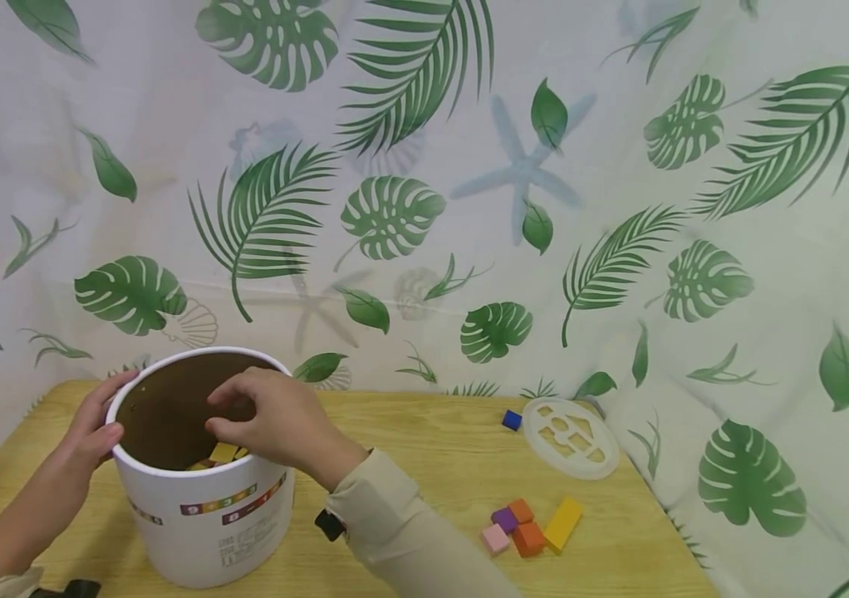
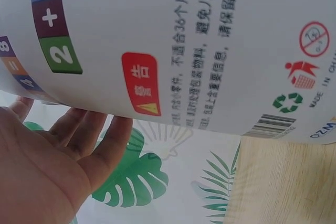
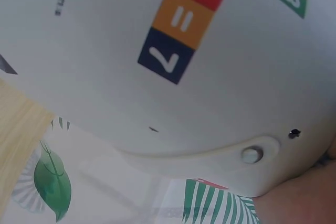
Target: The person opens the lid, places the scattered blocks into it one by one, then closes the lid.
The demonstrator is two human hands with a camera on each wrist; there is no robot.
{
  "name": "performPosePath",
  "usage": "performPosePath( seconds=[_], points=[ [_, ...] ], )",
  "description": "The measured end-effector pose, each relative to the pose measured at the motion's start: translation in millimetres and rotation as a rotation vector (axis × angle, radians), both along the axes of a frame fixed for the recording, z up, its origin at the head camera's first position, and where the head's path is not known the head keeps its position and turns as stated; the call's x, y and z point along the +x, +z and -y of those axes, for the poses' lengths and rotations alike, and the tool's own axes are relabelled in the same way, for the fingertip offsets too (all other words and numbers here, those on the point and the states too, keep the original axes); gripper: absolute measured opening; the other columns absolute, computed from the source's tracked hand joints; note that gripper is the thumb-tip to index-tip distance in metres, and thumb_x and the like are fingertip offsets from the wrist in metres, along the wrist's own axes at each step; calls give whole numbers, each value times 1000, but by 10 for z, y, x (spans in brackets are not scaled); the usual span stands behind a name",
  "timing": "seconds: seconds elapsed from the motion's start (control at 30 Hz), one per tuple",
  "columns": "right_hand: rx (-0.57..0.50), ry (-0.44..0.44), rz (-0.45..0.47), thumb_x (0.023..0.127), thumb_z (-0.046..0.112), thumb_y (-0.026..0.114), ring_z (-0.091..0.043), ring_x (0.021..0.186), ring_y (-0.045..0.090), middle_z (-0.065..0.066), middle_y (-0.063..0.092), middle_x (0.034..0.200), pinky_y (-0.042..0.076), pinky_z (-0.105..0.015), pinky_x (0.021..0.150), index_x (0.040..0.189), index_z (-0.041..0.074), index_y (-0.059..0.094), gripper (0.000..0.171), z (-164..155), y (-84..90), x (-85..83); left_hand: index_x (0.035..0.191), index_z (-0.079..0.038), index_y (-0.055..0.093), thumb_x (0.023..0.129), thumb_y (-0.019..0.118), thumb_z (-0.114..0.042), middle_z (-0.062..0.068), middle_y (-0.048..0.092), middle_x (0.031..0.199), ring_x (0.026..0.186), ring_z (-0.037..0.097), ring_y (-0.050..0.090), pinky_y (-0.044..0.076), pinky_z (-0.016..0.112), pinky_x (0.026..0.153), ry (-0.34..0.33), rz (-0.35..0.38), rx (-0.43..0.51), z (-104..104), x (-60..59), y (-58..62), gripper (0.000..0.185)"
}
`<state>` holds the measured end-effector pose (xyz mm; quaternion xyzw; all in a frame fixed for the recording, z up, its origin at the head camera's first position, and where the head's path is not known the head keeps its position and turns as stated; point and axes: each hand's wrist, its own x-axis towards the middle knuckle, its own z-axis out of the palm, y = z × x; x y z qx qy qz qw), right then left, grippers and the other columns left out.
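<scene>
A white cylindrical bucket point(image 1: 208, 515) with a brown inside stands at the left of the wooden table point(image 1: 424, 448). My left hand point(image 1: 95, 428) holds its far-left rim, thumb over the edge. In the left wrist view the fingers point(image 2: 89, 135) lie against the printed wall of the bucket point(image 2: 210, 40). My right hand point(image 1: 275, 423) reaches over the near rim into the opening, fingers curled downward. A yellow block point(image 1: 223, 453) lies inside just below its thumb; whether the hand touches it is hidden. The right wrist view shows only the bucket wall point(image 3: 157, 51).
A round white lid with cut-out shapes point(image 1: 570, 426) lies at the back right, a small blue cube point(image 1: 512, 419) beside it. Several loose blocks, pink point(image 1: 495, 538), purple point(image 1: 504, 519), orange point(image 1: 528, 538) and yellow point(image 1: 562, 523), cluster near the right front. A leaf-print curtain hangs behind.
</scene>
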<state>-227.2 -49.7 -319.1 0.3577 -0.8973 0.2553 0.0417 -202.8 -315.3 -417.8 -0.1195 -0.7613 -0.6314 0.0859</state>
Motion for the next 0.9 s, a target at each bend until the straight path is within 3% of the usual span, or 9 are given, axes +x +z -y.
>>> performPosePath(
  seconds=[0.03,0.13,0.27,0.4,0.5,0.6,0.67,0.7,0.9],
  points=[
    [-4,1,1,94,33,77,5,99,62,17,70,108,41,-7,82,115,20,77,24,-3,-1,3,136,-60,32,101,37,-29,-35,46,123,103,-10,53,44,20,79,2,5,-10,-6,11,2,47],
    [-11,3,-1,94,32,77,5,100,62,17,70,108,41,-7,84,115,20,77,24,-13,-5,9,153,-48,23,105,30,-37,-12,43,146,116,-8,44,40,31,88,7,10,-114,-25,88,7,51],
    [-31,4,0,94,32,77,2,103,62,14,70,110,42,-8,86,117,19,76,26,-33,-16,12,165,-31,8,109,22,-39,19,15,164,134,2,27,31,57,98,-18,-7,-177,-48,174,-3,58],
    [-76,6,-3,95,31,77,0,105,62,10,70,115,44,-11,88,119,19,75,27,-59,-46,12,165,-31,9,108,24,-40,21,19,163,131,-1,31,33,46,98,-9,-10,-181,-60,171,-11,59],
    [-166,22,-6,95,28,76,-2,109,61,8,70,119,45,-13,93,120,17,75,27,-84,-86,2,165,-31,10,108,24,-41,24,21,163,131,-1,33,35,40,95,0,-8,-191,-66,165,4,60],
    [-295,60,-12,96,24,75,-4,115,60,5,69,122,45,-17,99,122,14,73,27,-135,-131,-21,166,-29,8,110,22,-40,22,14,165,145,18,25,32,59,106,-20,-12,-182,-77,172,35,59],
    [-358,93,-26,97,23,75,-5,117,60,4,68,124,46,-20,101,123,12,72,28,-194,-149,-42,166,-30,6,111,22,-38,21,7,166,150,32,14,22,75,104,-44,-3,-159,-85,171,57,58],
    [-371,107,-37,97,24,75,-5,118,60,3,68,124,46,-21,101,123,12,72,29,-232,-152,-55,166,-30,6,111,22,-37,20,7,166,149,35,13,22,76,104,-47,-3,-160,-87,169,63,58],
    [-369,139,-91,97,23,75,-11,115,62,-1,67,125,49,-26,101,126,9,70,32,-639,-153,-227,166,-31,8,111,22,-38,17,12,165,140,11,25,29,58,102,-30,7,-179,-70,155,56,57]
  ],
)
